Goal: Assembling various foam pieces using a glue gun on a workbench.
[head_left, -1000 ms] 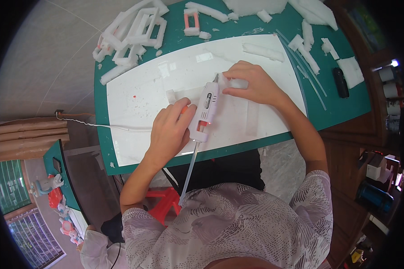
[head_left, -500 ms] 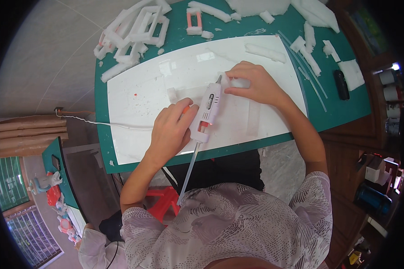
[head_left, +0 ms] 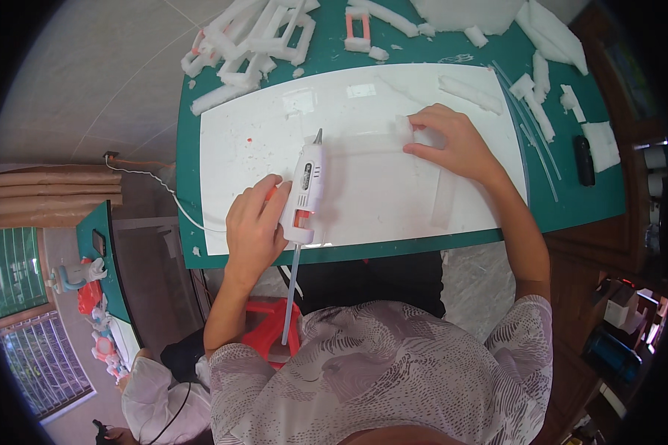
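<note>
The white glue gun [head_left: 308, 174] is hovering above the white board [head_left: 230, 163], its nozzle pointing away from the person; the left hand [head_left: 254, 222] is curling around the gun's handle; a translucent glue stick [head_left: 291, 297] is jutting from its rear toward the patterned shirt [head_left: 386, 363]; to the right, the right hand [head_left: 453, 144] is pinching a small white foam piece [head_left: 403, 127] between thumb and fingers; the board is lying on a green table [head_left: 349, 254], where foam frames [head_left: 282, 46] are sitting far left and clear sticks [head_left: 544, 152] are lying at right.
</note>
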A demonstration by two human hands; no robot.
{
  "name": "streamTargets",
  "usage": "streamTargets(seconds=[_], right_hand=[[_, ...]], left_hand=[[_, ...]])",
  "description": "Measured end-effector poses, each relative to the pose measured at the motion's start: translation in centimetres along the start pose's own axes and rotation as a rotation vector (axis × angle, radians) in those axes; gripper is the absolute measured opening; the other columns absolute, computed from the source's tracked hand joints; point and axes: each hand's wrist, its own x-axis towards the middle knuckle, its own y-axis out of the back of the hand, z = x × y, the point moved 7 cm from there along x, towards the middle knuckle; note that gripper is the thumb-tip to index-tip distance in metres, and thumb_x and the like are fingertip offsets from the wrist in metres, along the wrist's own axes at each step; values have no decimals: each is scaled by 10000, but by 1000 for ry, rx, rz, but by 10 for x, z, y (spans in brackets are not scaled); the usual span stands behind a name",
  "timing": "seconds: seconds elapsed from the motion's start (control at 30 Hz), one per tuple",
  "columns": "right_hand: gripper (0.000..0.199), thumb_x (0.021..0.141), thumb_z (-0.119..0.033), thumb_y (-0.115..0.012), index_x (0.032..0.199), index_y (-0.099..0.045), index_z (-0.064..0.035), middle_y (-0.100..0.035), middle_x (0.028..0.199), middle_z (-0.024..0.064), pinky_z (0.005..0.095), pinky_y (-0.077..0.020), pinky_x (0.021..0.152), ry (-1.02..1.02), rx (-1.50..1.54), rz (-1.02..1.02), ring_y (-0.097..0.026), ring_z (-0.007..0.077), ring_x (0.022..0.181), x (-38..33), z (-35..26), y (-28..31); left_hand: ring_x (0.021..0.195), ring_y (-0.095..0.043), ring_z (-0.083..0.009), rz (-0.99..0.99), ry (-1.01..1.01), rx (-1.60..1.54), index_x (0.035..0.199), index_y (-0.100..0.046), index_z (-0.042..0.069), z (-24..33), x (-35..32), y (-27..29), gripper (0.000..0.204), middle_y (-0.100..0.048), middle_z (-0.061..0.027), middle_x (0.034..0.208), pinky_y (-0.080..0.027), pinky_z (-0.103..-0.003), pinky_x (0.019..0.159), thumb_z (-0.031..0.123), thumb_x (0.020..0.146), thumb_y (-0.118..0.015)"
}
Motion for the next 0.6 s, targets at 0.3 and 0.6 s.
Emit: streamTargets(seconds=[0.3,0.6], right_hand=[[382,781,-293,-773,1048,-681,-36,-674,960,113,326,-501,811,-27,-29,-28,-624,251,905,0,6,-3],[413,787,-167,-709,1170,-612,-51,-626,1080,123,351,-458,899,-48,8,-71,-580,275,984,-2,3,-8]], left_hand=[[797,-589,-282,12,21,36,1056,-631,-26,-4,-12,9,461,-603,-151,1089,-478,-368,684,-29,596,-637],[932,-645,-315,32,149,-132,1068,-624,-60,-15,-19,10,419,-605,-185,1118,-526,-342,768,10,664,-712]])
